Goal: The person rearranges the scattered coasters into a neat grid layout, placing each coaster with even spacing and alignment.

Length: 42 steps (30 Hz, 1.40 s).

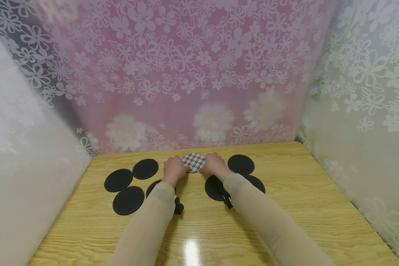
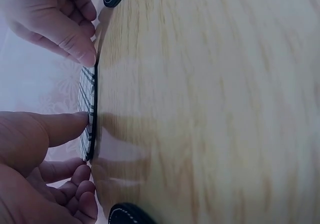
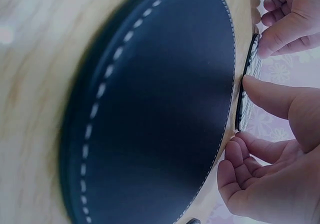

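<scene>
A round coaster with a black-and-white plaid face [image 1: 194, 163] is at the far middle of the wooden table, between my two hands. My left hand [image 1: 174, 170] pinches its left edge, thumb on the plaid face and the other fingers curled at the rim. On the opposite edge, my right hand [image 1: 215, 163] pinches it the same way. The left wrist view shows the coaster [image 2: 88, 101] edge-on, with a thin black rim. Close to the right wrist camera lies a black coaster [image 3: 160, 104] with white stitching round its border.
Several black coasters lie left on the table [image 1: 193, 214], among them a front one [image 1: 128, 200]; my left sleeve partly covers another [image 1: 152, 187]. To the right are a back coaster [image 1: 241, 164] and two nearer ones, partly behind my right arm. A pink floral curtain [image 1: 193, 74] hangs behind.
</scene>
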Motion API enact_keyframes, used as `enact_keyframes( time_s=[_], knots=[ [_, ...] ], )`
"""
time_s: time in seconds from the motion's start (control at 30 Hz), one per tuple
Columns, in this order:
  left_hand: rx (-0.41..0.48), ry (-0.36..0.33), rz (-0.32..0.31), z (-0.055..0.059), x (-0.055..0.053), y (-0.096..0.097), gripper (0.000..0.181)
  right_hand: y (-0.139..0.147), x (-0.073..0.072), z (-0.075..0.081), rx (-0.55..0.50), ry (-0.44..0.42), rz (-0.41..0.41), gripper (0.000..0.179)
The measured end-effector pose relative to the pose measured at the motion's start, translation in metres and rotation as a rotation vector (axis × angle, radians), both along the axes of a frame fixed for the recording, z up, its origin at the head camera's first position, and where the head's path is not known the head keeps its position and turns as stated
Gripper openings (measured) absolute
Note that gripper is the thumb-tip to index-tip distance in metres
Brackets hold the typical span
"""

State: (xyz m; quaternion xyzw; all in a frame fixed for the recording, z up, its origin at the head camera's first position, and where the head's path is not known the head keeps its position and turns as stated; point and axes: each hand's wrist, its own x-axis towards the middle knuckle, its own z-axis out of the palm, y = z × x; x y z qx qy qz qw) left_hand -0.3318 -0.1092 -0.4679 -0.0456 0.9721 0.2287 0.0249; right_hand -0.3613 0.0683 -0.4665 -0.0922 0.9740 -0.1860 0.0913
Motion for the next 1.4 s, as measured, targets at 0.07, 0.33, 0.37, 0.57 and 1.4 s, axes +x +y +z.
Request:
enact_keyframes(
  time_s=[0.07, 0.33, 0.37, 0.57, 1.4],
  knots=[
    [0.013, -0.003, 0.009, 0.001, 0.000, 0.001, 0.053, 0.001, -0.007, -0.006, -0.002, -0.004, -0.003, 0.036],
    [0.081, 0.038, 0.024, -0.002, 0.001, 0.000, 0.043, -0.003, 0.007, 0.009, -0.106, -0.016, -0.052, 0.039],
    [0.092, 0.044, 0.025, -0.002, 0.001, 0.000, 0.041, -0.003, 0.008, 0.009, -0.121, -0.014, -0.055, 0.040],
    [0.146, 0.099, 0.022, -0.003, 0.005, 0.000, 0.043, 0.000, 0.013, 0.011, -0.173, 0.032, -0.081, 0.051],
    [0.348, 0.125, -0.047, 0.012, 0.015, 0.027, 0.048, 0.055, 0.023, 0.029, -0.438, -0.033, -0.099, 0.061]
  ],
)
